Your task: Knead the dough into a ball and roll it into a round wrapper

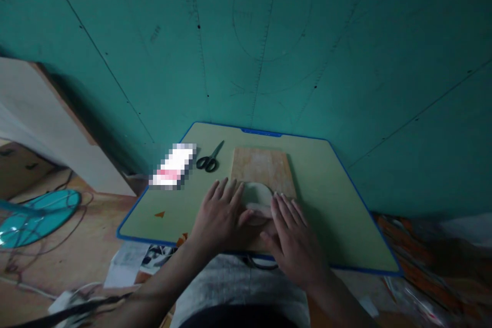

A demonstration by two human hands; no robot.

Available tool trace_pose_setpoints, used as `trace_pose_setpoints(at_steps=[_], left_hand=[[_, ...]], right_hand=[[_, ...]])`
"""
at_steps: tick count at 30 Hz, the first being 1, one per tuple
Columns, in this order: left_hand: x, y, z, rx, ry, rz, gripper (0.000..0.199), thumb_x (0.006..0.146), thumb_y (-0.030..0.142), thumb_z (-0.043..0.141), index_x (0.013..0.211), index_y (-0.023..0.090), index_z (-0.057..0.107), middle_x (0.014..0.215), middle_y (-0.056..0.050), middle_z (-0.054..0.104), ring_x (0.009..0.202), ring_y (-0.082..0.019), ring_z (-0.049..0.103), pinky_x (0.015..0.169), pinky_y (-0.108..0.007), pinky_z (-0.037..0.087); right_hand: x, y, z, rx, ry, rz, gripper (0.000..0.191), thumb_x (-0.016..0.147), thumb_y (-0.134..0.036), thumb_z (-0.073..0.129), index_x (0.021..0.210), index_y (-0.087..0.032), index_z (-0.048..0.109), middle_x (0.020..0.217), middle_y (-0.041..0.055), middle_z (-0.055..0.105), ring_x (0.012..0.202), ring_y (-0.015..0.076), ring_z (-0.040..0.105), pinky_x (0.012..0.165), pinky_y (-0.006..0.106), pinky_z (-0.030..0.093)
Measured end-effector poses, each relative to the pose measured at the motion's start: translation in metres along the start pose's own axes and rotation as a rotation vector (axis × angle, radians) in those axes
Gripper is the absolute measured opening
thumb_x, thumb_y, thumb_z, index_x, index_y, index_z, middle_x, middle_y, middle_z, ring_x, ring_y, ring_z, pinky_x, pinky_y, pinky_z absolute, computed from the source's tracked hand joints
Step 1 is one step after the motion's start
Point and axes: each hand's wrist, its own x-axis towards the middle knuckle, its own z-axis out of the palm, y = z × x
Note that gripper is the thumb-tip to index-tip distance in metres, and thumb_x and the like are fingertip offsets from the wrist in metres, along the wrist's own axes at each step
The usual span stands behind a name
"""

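A pale, flat, rounded sheet that looks like dough (257, 192) lies on a wooden board (261, 161). Its near edge is folded over into a thick strip. My left hand (219, 212) rests at the sheet's left side, fingers stretched out and slightly apart, the thumb touching the left end of the fold. At the right side, my right hand (290, 228) lies with straight fingers, their tips on the right end of the fold. Neither hand is closed round the sheet. Black-handled scissors (209, 160) lie left of the board, blades pointing away from me.
The board stands on a pale small table (346, 225) with a blue rim, against a green wall (292, 36). A blurred-out bright rectangle (175, 166) sits at its left edge. Orange scraps (160, 214) lie near the left front. A turquoise round base (49, 215) and cables are on the floor.
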Motion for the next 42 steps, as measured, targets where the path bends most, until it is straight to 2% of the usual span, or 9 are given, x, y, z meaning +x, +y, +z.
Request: trace_pose_setpoints(at_steps=[6, 11, 14, 18, 25, 28, 31, 38, 42], left_hand=[[0.067, -0.014, 0.015, -0.041, -0.064, -0.056, 0.046, 0.100, 0.048, 0.040, 0.122, 0.018, 0.065, 0.129, -0.016, 0.065, 0.127, -0.033, 0.054, 0.102, -0.050, 0.045], [0.115, -0.030, 0.025, -0.066, -0.161, -0.059, 0.039, 0.100, 0.044, 0.040, 0.115, 0.020, 0.066, 0.117, -0.014, 0.067, 0.117, -0.029, 0.057, 0.097, -0.045, 0.045], [0.128, -0.034, 0.026, -0.040, -0.185, -0.100, 0.041, 0.101, 0.041, 0.036, 0.112, 0.015, 0.066, 0.112, -0.016, 0.068, 0.111, -0.028, 0.060, 0.092, -0.041, 0.046], [0.108, -0.024, 0.021, -0.010, -0.148, -0.112, 0.046, 0.102, 0.045, 0.032, 0.113, 0.014, 0.065, 0.115, -0.018, 0.067, 0.115, -0.031, 0.059, 0.091, -0.044, 0.048], [0.003, 0.013, 0.004, 0.019, 0.008, 0.004, 0.052, 0.096, 0.053, 0.047, 0.135, 0.019, 0.053, 0.142, -0.016, 0.056, 0.134, -0.035, 0.047, 0.109, -0.053, 0.039], [-0.012, 0.015, 0.002, 0.035, 0.021, 0.046, 0.058, 0.094, 0.052, 0.051, 0.139, 0.016, 0.050, 0.147, -0.018, 0.051, 0.138, -0.038, 0.043, 0.113, -0.056, 0.033], [0.011, 0.006, 0.008, 0.027, -0.027, 0.027, 0.056, 0.096, 0.055, 0.046, 0.136, 0.017, 0.054, 0.144, -0.017, 0.055, 0.135, -0.037, 0.047, 0.110, -0.053, 0.038], [0.104, -0.021, 0.018, -0.007, -0.238, -0.099, 0.048, 0.100, 0.051, 0.035, 0.127, 0.021, 0.061, 0.133, -0.018, 0.062, 0.135, -0.040, 0.046, 0.103, -0.060, 0.040], [0.120, -0.026, 0.017, 0.005, -0.293, -0.169, 0.053, 0.101, 0.051, 0.033, 0.132, 0.016, 0.058, 0.141, -0.021, 0.055, 0.140, -0.040, 0.040, 0.106, -0.058, 0.037]], right_hand=[[0.062, 0.029, 0.004, -0.083, -0.067, 0.129, 0.058, 0.101, -0.043, 0.038, 0.144, -0.006, 0.049, 0.151, 0.0209, 0.046, 0.143, 0.0323, 0.039, 0.119, 0.052, 0.027], [0.118, 0.057, 0.011, -0.058, -0.166, 0.272, 0.057, 0.101, -0.049, 0.039, 0.143, -0.012, 0.052, 0.151, 0.0193, 0.047, 0.144, 0.0301, 0.037, 0.117, 0.049, 0.027], [0.136, 0.066, 0.011, -0.023, -0.254, 0.358, 0.058, 0.102, -0.051, 0.035, 0.143, -0.013, 0.051, 0.153, 0.0193, 0.045, 0.145, 0.0290, 0.037, 0.117, 0.048, 0.028], [0.122, 0.056, 0.004, -0.022, -0.269, 0.298, 0.054, 0.103, -0.048, 0.035, 0.141, -0.014, 0.054, 0.151, 0.0183, 0.048, 0.144, 0.0277, 0.038, 0.116, 0.047, 0.029], [0.015, 0.011, -0.002, -0.051, -0.019, 0.109, 0.064, 0.100, -0.049, 0.038, 0.149, -0.009, 0.042, 0.156, 0.0182, 0.039, 0.147, 0.0317, 0.031, 0.119, 0.052, 0.027], [-0.003, 0.006, 0.000, -0.027, 0.005, 0.098, 0.066, 0.099, -0.051, 0.039, 0.152, -0.012, 0.038, 0.158, 0.0173, 0.036, 0.148, 0.0304, 0.029, 0.119, 0.052, 0.029], [0.018, 0.015, 0.002, -0.036, -0.024, 0.128, 0.064, 0.100, -0.050, 0.036, 0.149, -0.009, 0.043, 0.154, 0.0184, 0.042, 0.146, 0.0313, 0.034, 0.119, 0.052, 0.027], [0.123, 0.057, 0.014, -0.078, -0.091, 0.289, 0.066, 0.101, -0.049, 0.037, 0.151, -0.006, 0.038, 0.153, 0.0209, 0.044, 0.145, 0.0324, 0.036, 0.120, 0.048, 0.024], [0.143, 0.066, 0.016, -0.073, -0.132, 0.306, 0.063, 0.102, -0.048, 0.035, 0.149, -0.007, 0.042, 0.153, 0.0212, 0.044, 0.144, 0.0317, 0.037, 0.119, 0.047, 0.026]])
